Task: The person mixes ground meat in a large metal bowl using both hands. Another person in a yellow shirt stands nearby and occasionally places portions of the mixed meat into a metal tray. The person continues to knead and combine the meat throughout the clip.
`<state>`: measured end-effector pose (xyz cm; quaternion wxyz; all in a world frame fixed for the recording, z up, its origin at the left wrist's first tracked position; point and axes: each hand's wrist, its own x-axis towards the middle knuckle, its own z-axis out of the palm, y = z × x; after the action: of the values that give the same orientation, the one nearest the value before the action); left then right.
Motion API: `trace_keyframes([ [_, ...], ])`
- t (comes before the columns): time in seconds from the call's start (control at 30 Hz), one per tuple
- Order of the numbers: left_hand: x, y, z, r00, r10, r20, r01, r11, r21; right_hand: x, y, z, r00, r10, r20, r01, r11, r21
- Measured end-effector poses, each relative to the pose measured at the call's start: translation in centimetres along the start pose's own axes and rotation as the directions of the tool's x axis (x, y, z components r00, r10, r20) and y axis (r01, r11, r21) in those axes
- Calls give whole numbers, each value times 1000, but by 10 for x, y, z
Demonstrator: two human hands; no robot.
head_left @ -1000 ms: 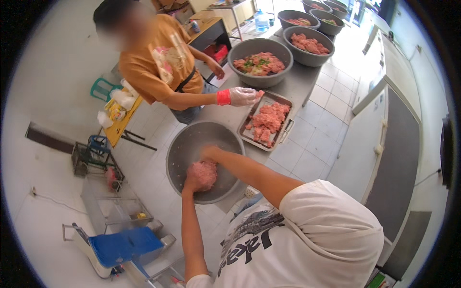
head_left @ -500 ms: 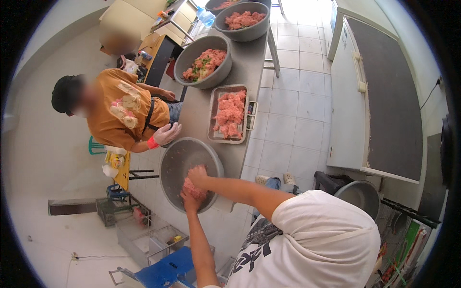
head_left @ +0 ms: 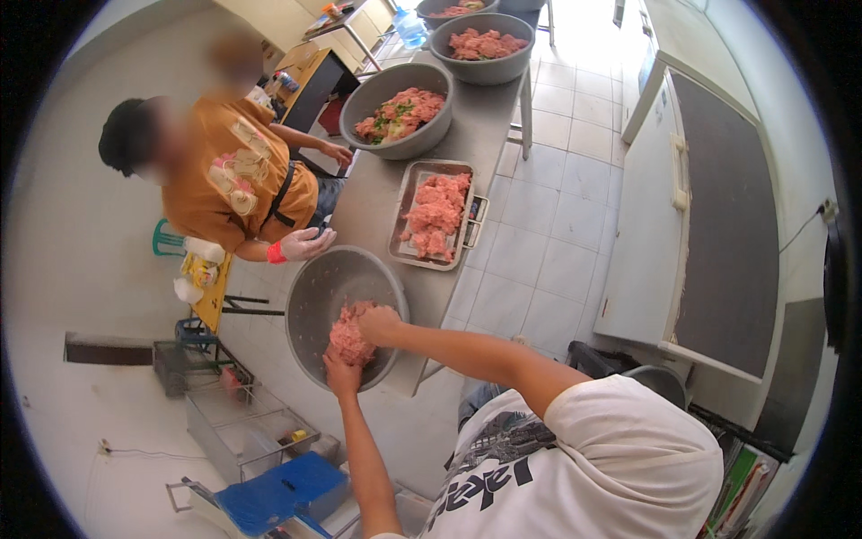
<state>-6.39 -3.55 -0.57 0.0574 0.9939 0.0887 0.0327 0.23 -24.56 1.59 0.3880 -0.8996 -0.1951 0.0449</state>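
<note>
Inside a grey plastic bowl (head_left: pixel 310 314) at the table's near end sits a lump of pink minced meat (head_left: pixel 352 340). My left hand (head_left: pixel 341 373) cups the lump from below, fingers curled against it. My right hand (head_left: pixel 379 322) presses into the top of the lump, its fingers bent and partly buried. Just beyond is a metal tray (head_left: pixel 402 208) holding loose mince (head_left: pixel 435 205). A co-worker's gloved hand (head_left: pixel 303 242), with a red band at the wrist, hovers by the bowl's far left rim.
A co-worker in an orange shirt (head_left: pixel 211 171) stands at the left of the steel table (head_left: pixel 471 135). Bowls of mince, some with greens (head_left: pixel 395 117), line the table's far part. A white freezer (head_left: pixel 637 234) stands right, a yellow table (head_left: pixel 211 301) and blue board (head_left: pixel 274 490) left.
My right hand has shifted onto the top of the lump. The co-worker's gloved hand has drawn back leftward from over the tray. The camera's view has turned.
</note>
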Motion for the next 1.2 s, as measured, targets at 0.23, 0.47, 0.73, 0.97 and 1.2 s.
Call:
trace_keyframes([
  [0.23,-11,17,-37,999,18,-39,-24,988,-150,13,-8,-17,988,-25,151,41,994,-104],
  [0.47,10,12,-99,1000,-12,25,18,974,-228,57,-67,-52,979,-10,203,70,955,-290],
  [0.73,29,2,-72,973,-130,190,146,987,-74,102,-98,-8,887,-7,462,207,900,-384],
  [0.97,37,12,-54,924,-117,363,200,959,-200,154,-45,1,578,185,795,-59,981,-185],
  [1.2,14,15,-53,917,-143,372,201,972,-121,168,-3,-3,470,226,853,-315,946,-77],
])
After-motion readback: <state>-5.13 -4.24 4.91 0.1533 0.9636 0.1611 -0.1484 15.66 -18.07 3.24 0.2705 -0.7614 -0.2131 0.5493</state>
